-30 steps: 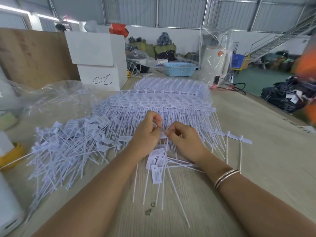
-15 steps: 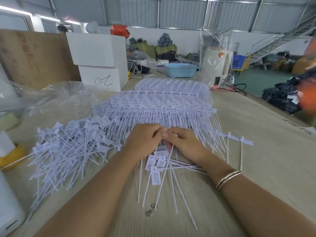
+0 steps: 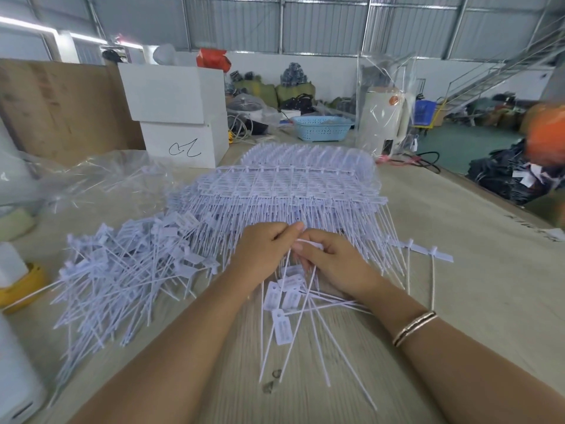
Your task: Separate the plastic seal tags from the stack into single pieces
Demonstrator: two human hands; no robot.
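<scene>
Left hand (image 3: 263, 252) and right hand (image 3: 331, 263) are knuckle to knuckle at the near edge of the big layered stack of joined white plastic seal tags (image 3: 293, 191) on the pale wood-grain table (image 3: 477, 258); a second ago they sat slightly apart and the left was higher; they have since closed in and dropped to the stack edge. Both sets of fingers are curled tight, pinching one white seal tag strip (image 3: 305, 243) between them; its tail runs down past the wrists. My read: a snap-off is in progress, the piece not yet free. A small fan of loose single white tags (image 3: 282, 327) lies under the wrists; it has more crossed tails than a second ago, so output looks to be growing. Bulk pile of separated white tags (image 3: 122, 270) sits left, unchanged; stack is mostly intact, so the task is early.
</scene>
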